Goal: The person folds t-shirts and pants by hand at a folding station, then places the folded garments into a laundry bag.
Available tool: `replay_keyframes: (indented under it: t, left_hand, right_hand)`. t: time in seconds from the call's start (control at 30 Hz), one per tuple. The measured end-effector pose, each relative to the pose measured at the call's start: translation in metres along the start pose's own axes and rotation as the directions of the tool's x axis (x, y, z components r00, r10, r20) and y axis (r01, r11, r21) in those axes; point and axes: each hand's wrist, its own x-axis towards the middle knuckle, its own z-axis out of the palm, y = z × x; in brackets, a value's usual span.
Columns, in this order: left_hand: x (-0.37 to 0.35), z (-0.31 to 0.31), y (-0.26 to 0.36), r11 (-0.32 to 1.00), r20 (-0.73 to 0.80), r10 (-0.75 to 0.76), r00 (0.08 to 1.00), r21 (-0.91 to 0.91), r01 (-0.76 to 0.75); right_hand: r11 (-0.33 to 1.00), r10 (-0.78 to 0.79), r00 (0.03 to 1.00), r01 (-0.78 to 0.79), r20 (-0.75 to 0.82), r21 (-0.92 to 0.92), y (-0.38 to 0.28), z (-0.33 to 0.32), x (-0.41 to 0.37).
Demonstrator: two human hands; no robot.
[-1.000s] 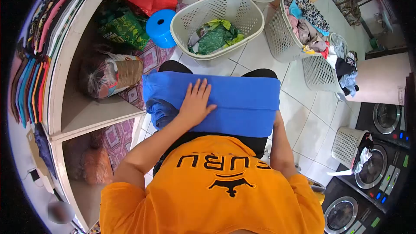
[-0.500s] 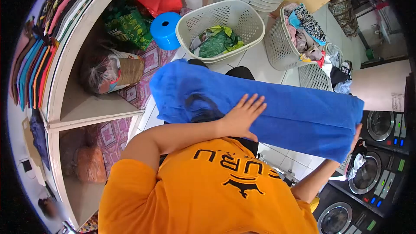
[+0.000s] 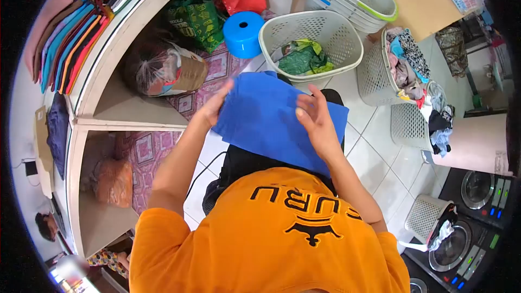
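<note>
A blue cloth point(image 3: 266, 122), folded into a compact piece, lies across my lap over black clothing. At its left edge is my left hand point(image 3: 216, 106), slightly blurred, with its fingers extended along the cloth's side. My right hand point(image 3: 316, 118) is over the right part of the cloth, palm turned inward, with its fingers apart and nothing held in them.
Ahead stands a white basket point(image 3: 342, 57) with green bags inside. Baskets of clothes point(image 3: 374, 76) are at the right, near stacked machines point(image 3: 456, 247). A blue stool point(image 3: 243, 35) sits beside shelving point(image 3: 81, 125) on the left.
The long blue cloth has become a shorter folded piece on my lap. My left hand has moved left to its edge, and my right hand has come in from the far right end. The view has shifted.
</note>
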Motion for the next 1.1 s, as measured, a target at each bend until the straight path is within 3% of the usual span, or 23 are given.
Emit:
replay_keyframes:
  t: [0.03, 0.07, 0.13, 0.17, 0.23, 0.27, 0.3, 0.37, 0.4, 0.43, 0.5, 0.53, 0.57, 0.6, 0.63, 0.7, 0.73, 0.77, 0.8, 0.83, 0.9, 0.97, 1.1]
  left_hand:
    - [-0.001, -0.007, -0.001, 1.000, -0.005, 0.000, 1.000, -0.008, 0.000]
    - [-0.001, -0.011, 0.001, 0.998, -0.029, -0.033, 0.999, 0.044, 0.034]
    - [0.006, -0.017, 0.010, 0.993, -0.047, -0.069, 0.997, 0.093, 0.073]
    - [0.010, -0.017, 0.020, 0.972, -0.086, 0.048, 0.995, 0.232, -0.027]
    - [0.012, 0.001, 0.031, 0.918, -0.095, 0.166, 0.982, 0.379, -0.118]
    - [0.010, 0.030, 0.029, 0.526, -0.092, 0.613, 0.785, 0.789, -0.318]
    - [0.015, 0.058, 0.020, -0.041, 0.151, 0.880, 0.451, 0.969, -0.243]
    - [0.049, 0.112, -0.018, -0.092, 0.426, 0.752, 0.504, 0.824, -0.559]
    - [0.064, 0.145, -0.030, -0.241, 0.632, 0.616, 0.471, 0.720, -0.651]
    - [0.099, 0.165, -0.053, -0.302, 0.723, 0.503, 0.473, 0.660, -0.688]
    - [0.141, 0.179, -0.093, -0.571, 0.798, 0.434, 0.419, 0.603, -0.557]
    - [0.153, 0.189, -0.098, -0.654, 0.824, 0.407, 0.394, 0.564, -0.504]
    - [0.160, 0.205, -0.084, -0.494, 0.745, 0.075, 0.663, 0.605, -0.624]
    - [0.164, 0.220, -0.073, -0.317, 0.572, -0.323, 0.754, 0.685, -0.656]
    - [0.159, 0.233, -0.065, -0.326, 0.576, -0.331, 0.747, 0.673, -0.664]
    - [0.135, 0.258, -0.035, -0.106, 0.739, -0.304, 0.601, 0.601, -0.792]
    - [0.117, 0.276, -0.008, -0.139, 0.818, -0.197, 0.540, 0.522, -0.841]
    - [0.090, 0.296, 0.021, -0.176, 0.882, -0.093, 0.461, 0.441, -0.880]
    - [0.054, 0.316, 0.048, -0.171, 0.922, 0.038, 0.386, 0.387, -0.906]
    - [0.022, 0.333, 0.075, -0.039, 0.948, 0.035, 0.317, 0.318, -0.947]
    - [-0.035, 0.345, 0.115, -0.195, 0.944, 0.114, 0.311, 0.328, -0.924]
    - [-0.064, 0.336, 0.136, -0.367, 0.956, 0.154, 0.250, 0.290, -0.884]
    - [-0.062, 0.284, 0.138, -0.505, 0.932, 0.242, 0.271, 0.359, -0.785]
  right_hand:
    - [0.924, -0.080, 0.995, 0.054, -0.055, -0.380, 0.012, -0.007, -0.002]
    - [0.923, -0.076, 0.996, 0.050, -0.053, -0.381, 0.016, -0.011, -0.006]
    - [0.626, -0.277, 0.961, 0.177, -0.005, -0.760, 0.022, -0.021, -0.020]
    - [0.624, -0.274, 0.962, 0.170, -0.009, -0.763, 0.024, -0.026, -0.027]
    - [0.205, -0.276, 0.961, 0.050, -0.009, -0.978, 0.032, -0.034, -0.040]
    - [0.153, -0.207, 0.975, -0.049, -0.080, -0.987, 0.042, -0.038, -0.047]
    - [0.152, -0.206, 0.974, -0.064, -0.095, -0.986, 0.054, -0.042, -0.053]
    - [0.173, -0.217, 0.964, -0.117, -0.153, -0.978, 0.075, -0.050, -0.065]
    - [0.251, -0.278, 0.942, -0.115, -0.185, -0.961, 0.080, -0.054, -0.069]
    - [0.249, -0.282, 0.939, -0.125, -0.195, -0.960, 0.090, -0.056, -0.078]
    - [0.726, -0.159, 0.810, -0.292, -0.565, -0.622, 0.107, -0.063, -0.095]
    - [0.724, -0.177, 0.802, -0.286, -0.570, -0.628, 0.108, -0.065, -0.102]
    - [0.683, -0.214, 0.820, -0.263, -0.531, -0.681, 0.108, -0.067, -0.109]
    - [0.641, -0.246, 0.834, -0.242, -0.493, -0.729, 0.107, -0.070, -0.113]
    - [0.644, -0.255, 0.825, -0.244, -0.505, -0.725, 0.096, -0.073, -0.115]
    - [0.902, 0.169, 0.782, -0.368, -0.599, -0.225, 0.046, -0.074, -0.114]
    - [0.922, 0.092, 0.794, -0.296, -0.601, -0.250, 0.016, -0.078, -0.115]
    - [0.952, -0.104, 0.823, -0.080, -0.559, -0.296, 0.008, -0.092, -0.118]
    - [0.990, -0.070, 0.815, -0.012, -0.575, -0.138, -0.040, -0.089, -0.123]
    - [0.927, -0.319, 0.794, 0.150, -0.517, -0.343, -0.074, -0.091, -0.127]
    - [0.860, -0.463, 0.792, 0.293, -0.399, -0.418, -0.140, -0.076, -0.135]
    - [0.583, -0.623, 0.782, 0.446, -0.022, -0.679, -0.170, -0.065, -0.133]
    - [0.354, -0.543, 0.788, 0.528, 0.290, -0.772, -0.157, -0.023, -0.098]
